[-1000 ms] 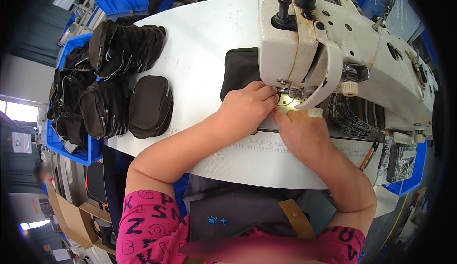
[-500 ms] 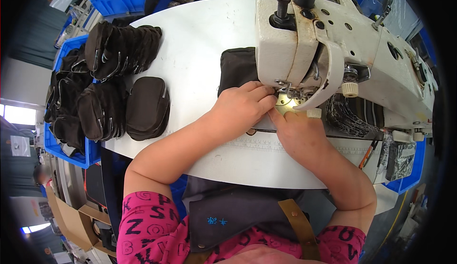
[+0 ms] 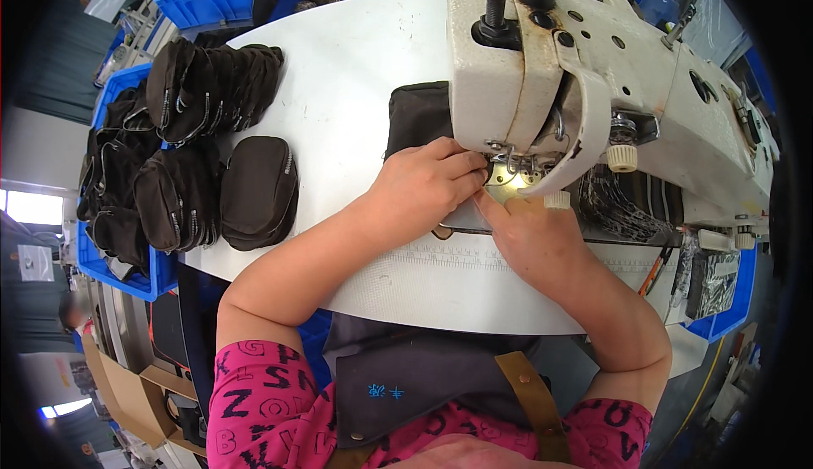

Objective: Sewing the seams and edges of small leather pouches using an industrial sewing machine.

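While both hands stay pressed at the needle of the sewing machine (image 3: 593, 88), little has moved: left hand (image 3: 423, 185) curled on the dark pouch (image 3: 417, 118), right hand (image 3: 529, 236) flat beside it, feeding continues.

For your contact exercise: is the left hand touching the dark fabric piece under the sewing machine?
Touching. The head view shows the left hand resting on the dark fabric piece, fingers pressing it beside the sewing machine.
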The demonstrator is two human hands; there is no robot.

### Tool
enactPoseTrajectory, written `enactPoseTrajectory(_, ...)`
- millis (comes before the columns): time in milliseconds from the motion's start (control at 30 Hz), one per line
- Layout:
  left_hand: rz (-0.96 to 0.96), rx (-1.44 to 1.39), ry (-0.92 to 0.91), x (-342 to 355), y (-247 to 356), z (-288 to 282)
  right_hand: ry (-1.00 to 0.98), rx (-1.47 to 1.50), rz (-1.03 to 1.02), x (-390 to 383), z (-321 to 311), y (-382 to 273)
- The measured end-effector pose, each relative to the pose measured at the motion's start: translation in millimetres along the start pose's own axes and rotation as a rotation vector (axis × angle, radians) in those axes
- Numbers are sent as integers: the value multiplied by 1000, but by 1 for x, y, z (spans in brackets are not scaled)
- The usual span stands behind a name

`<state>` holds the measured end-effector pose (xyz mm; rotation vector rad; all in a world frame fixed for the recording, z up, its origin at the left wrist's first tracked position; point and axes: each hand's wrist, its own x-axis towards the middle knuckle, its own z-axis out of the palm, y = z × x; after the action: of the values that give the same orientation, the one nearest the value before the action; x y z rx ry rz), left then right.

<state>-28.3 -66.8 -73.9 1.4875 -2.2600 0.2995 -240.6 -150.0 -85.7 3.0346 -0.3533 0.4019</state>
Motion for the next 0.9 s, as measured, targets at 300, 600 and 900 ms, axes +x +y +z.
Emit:
enactPoseTrajectory(300,-102,23,-57,-4,13,3,9,23,18,0,0,0)
enactPoseTrajectory(600,-145,94,-87,0,24,12,65,59,60,5,-2,5)
enactPoseTrajectory(900,-213,-113,-126,0,15,-8,47,21,35,2,5,5)
